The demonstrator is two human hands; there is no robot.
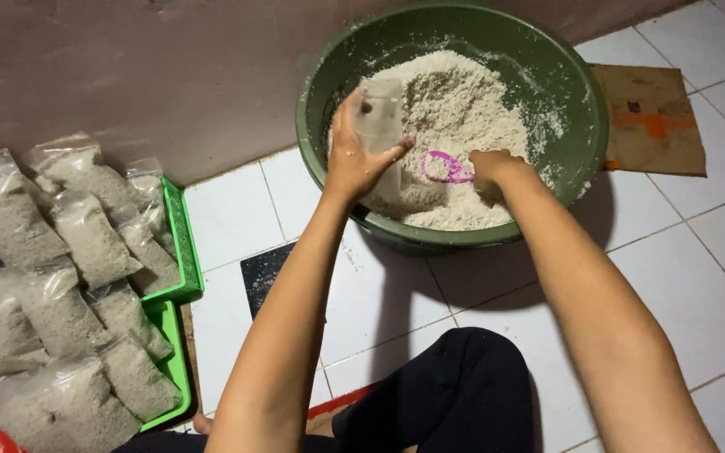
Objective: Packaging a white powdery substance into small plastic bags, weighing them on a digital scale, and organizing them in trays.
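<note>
A big round green plastic tub (582,126) sits on the white tiled floor (698,277) by the wall, full of pale crumbly grain (455,101). On the left, two green plastic trays (185,252) hold many filled clear bags (86,243). The left hand (356,155) grips a small clear plastic bag (379,117), upright over the tub. The right hand (490,172) is closed on a little pink plastic scoop (446,168), which lies in the grain.
</note>
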